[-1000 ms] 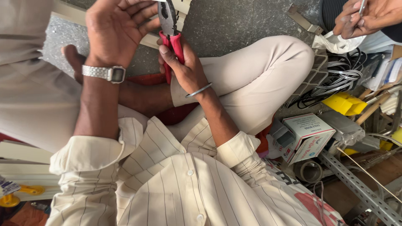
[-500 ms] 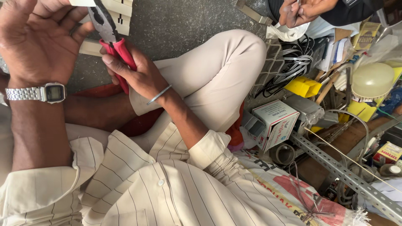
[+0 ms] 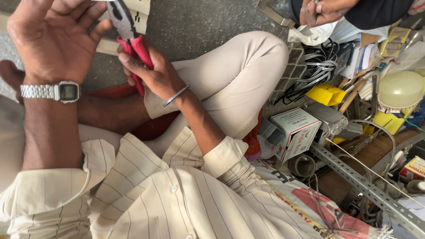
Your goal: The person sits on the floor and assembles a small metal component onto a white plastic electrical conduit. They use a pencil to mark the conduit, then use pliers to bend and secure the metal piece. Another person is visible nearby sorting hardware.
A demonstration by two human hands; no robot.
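Observation:
My right hand [image 3: 155, 75] grips the red handles of a pair of pliers [image 3: 128, 33], whose dark jaws point up toward the top edge. A thin metal bangle sits on that wrist. My left hand [image 3: 53, 40] is raised at the top left, fingers spread and curled near the plier jaws; whatever it pinches is cut off by the frame. A silver digital watch [image 3: 57, 92] is on the left wrist. Pale strips of plastic trunking [image 3: 133, 9] lie on the grey floor behind the pliers. I sit cross-legged in beige trousers and a striped shirt.
Another person's hand [image 3: 323, 11] works at the top right. To my right lies clutter: a white cardboard box [image 3: 294, 132], a yellow plastic part [image 3: 325, 94], coiled black cables [image 3: 316, 66], a slotted metal angle bar [image 3: 363, 186], a pale round lamp cover [image 3: 400, 90], a printed sack [image 3: 310, 203].
The view has shifted so both hands sit further left and lower in frame. The pliers stay gripped in my right hand; my left hand's fingers have spread wider.

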